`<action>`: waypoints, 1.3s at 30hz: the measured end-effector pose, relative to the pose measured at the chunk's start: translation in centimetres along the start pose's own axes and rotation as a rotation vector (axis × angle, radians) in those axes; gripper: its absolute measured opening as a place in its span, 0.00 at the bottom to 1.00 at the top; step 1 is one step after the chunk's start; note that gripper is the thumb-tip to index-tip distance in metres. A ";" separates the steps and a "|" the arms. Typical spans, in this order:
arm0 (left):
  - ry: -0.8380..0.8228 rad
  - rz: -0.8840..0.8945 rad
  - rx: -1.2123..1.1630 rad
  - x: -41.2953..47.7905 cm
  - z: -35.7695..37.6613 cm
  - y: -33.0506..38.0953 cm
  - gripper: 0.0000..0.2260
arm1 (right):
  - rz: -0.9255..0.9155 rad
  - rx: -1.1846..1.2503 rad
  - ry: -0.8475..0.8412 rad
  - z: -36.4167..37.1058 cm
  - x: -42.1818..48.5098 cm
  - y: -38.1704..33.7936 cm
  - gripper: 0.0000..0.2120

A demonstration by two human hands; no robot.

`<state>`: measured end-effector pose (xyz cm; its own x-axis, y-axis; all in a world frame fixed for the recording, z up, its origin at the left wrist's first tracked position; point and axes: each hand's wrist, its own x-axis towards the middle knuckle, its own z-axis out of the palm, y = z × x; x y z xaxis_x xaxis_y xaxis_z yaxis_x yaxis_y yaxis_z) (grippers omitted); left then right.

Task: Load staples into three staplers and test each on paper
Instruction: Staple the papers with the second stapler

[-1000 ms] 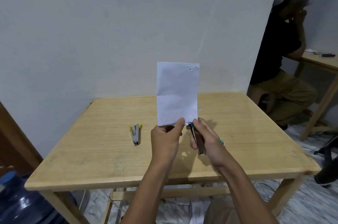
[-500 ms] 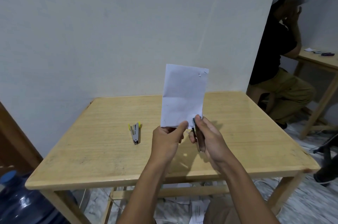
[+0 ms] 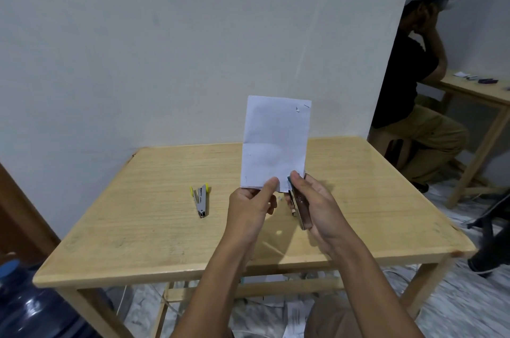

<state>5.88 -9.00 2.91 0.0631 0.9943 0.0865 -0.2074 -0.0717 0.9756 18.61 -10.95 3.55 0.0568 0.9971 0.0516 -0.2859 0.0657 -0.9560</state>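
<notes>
**Stapler bites the paper's lower corner**

And here we go: the folded white paper [image 3: 276,141] stands upright above the wooden worktop [image 3: 154,216], its long axis running vertically, top edge up toward the wall. The left hand [image 3: 252,206] has its fingers pinched closed on the bottom edge, thumb in front of the sheet. The right hand [image 3: 314,206] is wrapped closed around a metal stapler [image 3: 300,206], whose long axis runs from the sheet's lower right corner back and down toward the person, nose pointing up into the paper, rear end pointing at the camera.

Against half a second ago, the sheet sits a touch straighter and more square to the camera, and the stapler shows more of its shiny length below the right thumb; a full second back it was held lower, beside the bottom edge. One staple and a small tear mark the paper's upper right corner.

Over on the left, a second stapler [image 3: 202,199], grey with yellow tabs, lies flat on the worktop, well apart from the hands, exactly where it was, its narrow nose toward the person and its spread yellow end toward the wall.
</notes>
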 end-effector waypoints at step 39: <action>-0.001 -0.258 0.028 5.2 -0.8 -1.4 0.06 | 0.070 -0.300 0.384 -4.4 1.8 -0.8 0.12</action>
<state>5.73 -3.70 1.82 0.1115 0.9798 -0.1657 -0.1573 0.1821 0.9706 23.16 -9.34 3.14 0.4122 0.9082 -0.0723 -0.0170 -0.0717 -0.9973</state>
